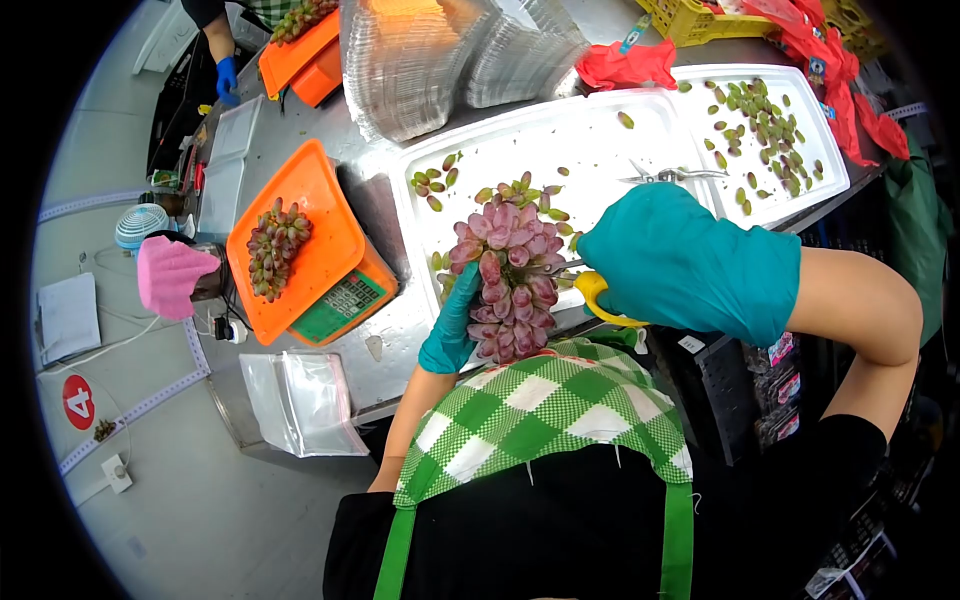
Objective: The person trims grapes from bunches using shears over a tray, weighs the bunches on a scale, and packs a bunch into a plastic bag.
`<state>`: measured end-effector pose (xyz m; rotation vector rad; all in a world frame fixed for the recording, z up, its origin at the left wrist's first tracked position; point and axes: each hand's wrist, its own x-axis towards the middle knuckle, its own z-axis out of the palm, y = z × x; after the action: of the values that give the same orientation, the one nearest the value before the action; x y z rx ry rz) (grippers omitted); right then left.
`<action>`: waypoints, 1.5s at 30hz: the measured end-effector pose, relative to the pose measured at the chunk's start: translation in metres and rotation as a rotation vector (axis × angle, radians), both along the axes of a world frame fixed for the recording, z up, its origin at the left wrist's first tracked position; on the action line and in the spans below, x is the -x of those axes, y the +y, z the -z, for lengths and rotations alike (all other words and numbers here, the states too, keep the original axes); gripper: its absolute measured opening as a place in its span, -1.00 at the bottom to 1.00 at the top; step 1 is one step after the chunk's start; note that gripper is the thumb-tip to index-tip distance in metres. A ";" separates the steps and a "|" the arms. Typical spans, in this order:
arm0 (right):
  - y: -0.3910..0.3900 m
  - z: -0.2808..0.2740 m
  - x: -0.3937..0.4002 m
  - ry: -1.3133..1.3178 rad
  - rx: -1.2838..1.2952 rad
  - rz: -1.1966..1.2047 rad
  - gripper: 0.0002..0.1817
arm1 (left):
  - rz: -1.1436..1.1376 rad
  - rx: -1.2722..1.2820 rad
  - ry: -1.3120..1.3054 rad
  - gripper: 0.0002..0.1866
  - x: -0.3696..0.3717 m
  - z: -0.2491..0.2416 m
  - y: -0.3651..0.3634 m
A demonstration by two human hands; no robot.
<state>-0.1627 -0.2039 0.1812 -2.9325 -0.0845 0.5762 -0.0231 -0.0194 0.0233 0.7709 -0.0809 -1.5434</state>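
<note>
Apron (pixel 545 415): green-and-white check, closest thing to the lens, its bib right below the fruit.
Grape bunch (pixel 515 290): reddish-purple, held up around the near edge of the worktop (pixel 370 175), by the near rim of the big white tray (pixel 590 150).
Left hand (pixel 455 325): teal glove, curled partway round the bunch's left side, pretty much cradling it. Can't see all the fingers.
Right hand (pixel 670 260): teal glove too, wrapped snugly round the yellow-handled scissors (pixel 595 290), blades reaching into the bunch's right side. No idea how far apart the blades are, sorry.
Step in hand: looks like trimming to me, snipping berries out of the bunch.
Loose berries (pixel 770 130): loads in the 2nd white tray (pixel 835 165) toward the worktop's right end, plus a scatter in the big tray just past the bunch.
Orange scale (pixel 375 275): toward the worktop's left end, a smaller bunch (pixel 278 248) on its pan.
Next move: I'd say it calls for a steady left hold and careful tips, just the stem, since neighbouring berries are packed tight and could get nicked.
</note>
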 end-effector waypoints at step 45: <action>-0.009 0.008 0.001 -0.167 -0.128 -0.203 -0.62 | -0.120 0.114 0.002 -0.26 0.003 0.013 -0.003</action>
<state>-0.1637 -0.2125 0.1729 -2.8592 -0.4262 0.3357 -0.0258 -0.0223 0.0101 0.6722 -0.1187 -1.4131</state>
